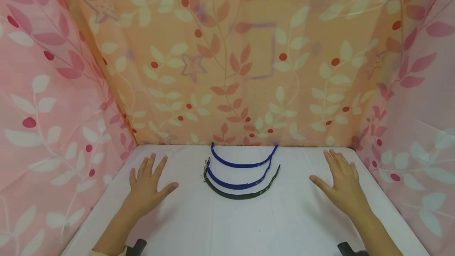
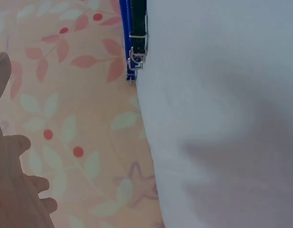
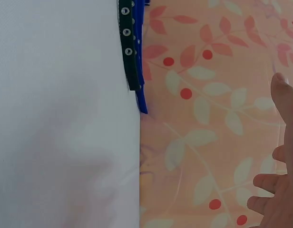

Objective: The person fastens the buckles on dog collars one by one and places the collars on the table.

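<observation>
Three collars with metal buckles lie curved on the white table, one in front of the other. In the head view, the far blue collar (image 1: 245, 166) is at the back edge, the second blue collar (image 1: 238, 187) lies nearer, and the dark green collar (image 1: 241, 197) is closest. Their buckles are at the left; eyelets show along the green collar (image 3: 127, 40) in the right wrist view. My left hand (image 1: 146, 187) hovers left of them, fingers spread, holding nothing. To their right, my right hand (image 1: 342, 185) is likewise spread and touches none of the collars.
A white cloth covers the table (image 1: 241, 224). Behind it hangs an orange leaf-patterned curtain (image 1: 227, 102), and pink patterned curtains close in the left and right sides.
</observation>
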Action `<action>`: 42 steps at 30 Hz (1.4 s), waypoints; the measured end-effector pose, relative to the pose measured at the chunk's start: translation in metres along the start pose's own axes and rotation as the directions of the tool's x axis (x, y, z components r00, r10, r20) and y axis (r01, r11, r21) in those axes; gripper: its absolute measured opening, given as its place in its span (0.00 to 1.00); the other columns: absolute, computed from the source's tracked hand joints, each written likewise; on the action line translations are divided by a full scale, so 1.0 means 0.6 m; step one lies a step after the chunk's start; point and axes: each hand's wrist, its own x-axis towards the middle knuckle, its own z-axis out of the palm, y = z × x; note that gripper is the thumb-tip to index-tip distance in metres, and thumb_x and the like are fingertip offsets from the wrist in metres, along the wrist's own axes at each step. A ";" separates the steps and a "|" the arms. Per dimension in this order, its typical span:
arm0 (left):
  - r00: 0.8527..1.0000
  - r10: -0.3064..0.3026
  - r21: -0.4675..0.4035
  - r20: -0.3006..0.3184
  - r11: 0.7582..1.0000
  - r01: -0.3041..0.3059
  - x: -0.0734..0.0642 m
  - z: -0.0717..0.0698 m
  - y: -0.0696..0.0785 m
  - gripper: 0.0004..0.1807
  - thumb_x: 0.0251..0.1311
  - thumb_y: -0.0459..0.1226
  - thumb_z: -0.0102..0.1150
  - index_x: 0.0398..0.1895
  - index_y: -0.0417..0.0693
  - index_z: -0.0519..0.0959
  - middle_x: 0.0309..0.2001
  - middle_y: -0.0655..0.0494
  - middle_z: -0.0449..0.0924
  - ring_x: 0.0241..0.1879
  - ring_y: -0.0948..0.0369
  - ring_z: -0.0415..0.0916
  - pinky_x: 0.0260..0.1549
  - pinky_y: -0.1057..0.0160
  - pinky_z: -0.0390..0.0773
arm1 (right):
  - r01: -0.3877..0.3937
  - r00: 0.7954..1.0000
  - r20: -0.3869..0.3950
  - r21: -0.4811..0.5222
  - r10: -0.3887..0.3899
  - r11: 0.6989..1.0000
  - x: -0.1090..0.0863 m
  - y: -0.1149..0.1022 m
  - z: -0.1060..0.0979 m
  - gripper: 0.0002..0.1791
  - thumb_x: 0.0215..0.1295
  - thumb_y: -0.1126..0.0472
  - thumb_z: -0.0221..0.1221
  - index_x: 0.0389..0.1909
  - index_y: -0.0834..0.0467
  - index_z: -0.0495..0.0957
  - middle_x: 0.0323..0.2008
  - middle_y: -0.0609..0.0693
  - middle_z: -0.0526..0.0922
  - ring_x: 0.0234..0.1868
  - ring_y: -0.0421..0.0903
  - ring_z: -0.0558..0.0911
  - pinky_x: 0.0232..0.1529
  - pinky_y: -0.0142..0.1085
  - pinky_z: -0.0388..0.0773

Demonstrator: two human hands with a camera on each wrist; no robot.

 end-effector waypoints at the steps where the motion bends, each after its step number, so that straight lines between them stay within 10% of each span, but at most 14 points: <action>1: 1.000 -0.005 -0.004 0.002 1.000 0.005 0.001 0.003 0.003 0.52 0.64 0.69 0.54 0.84 0.60 0.47 0.82 0.37 0.39 0.79 0.35 0.34 0.67 0.23 0.27 | -0.006 1.000 -0.004 0.009 0.006 1.000 0.001 -0.002 0.002 0.52 0.63 0.42 0.69 0.80 0.59 0.55 0.76 0.67 0.60 0.78 0.68 0.53 0.76 0.67 0.31; 17: 0.990 -0.125 -0.129 0.061 0.983 0.132 0.036 0.059 0.038 0.56 0.60 0.72 0.53 0.83 0.52 0.50 0.81 0.36 0.45 0.79 0.34 0.37 0.68 0.23 0.34 | -0.162 0.987 0.030 0.137 0.159 0.977 0.010 -0.027 0.043 0.48 0.65 0.43 0.68 0.77 0.63 0.59 0.70 0.71 0.66 0.70 0.73 0.63 0.64 0.75 0.55; 42: 0.967 -0.221 -0.262 0.125 0.933 0.247 0.089 0.136 0.071 0.50 0.61 0.66 0.61 0.77 0.43 0.63 0.74 0.36 0.65 0.73 0.34 0.58 0.64 0.24 0.58 | -0.292 0.950 0.185 0.256 0.250 0.921 0.037 -0.039 0.115 0.44 0.69 0.42 0.64 0.73 0.68 0.63 0.70 0.70 0.67 0.73 0.69 0.63 0.71 0.65 0.58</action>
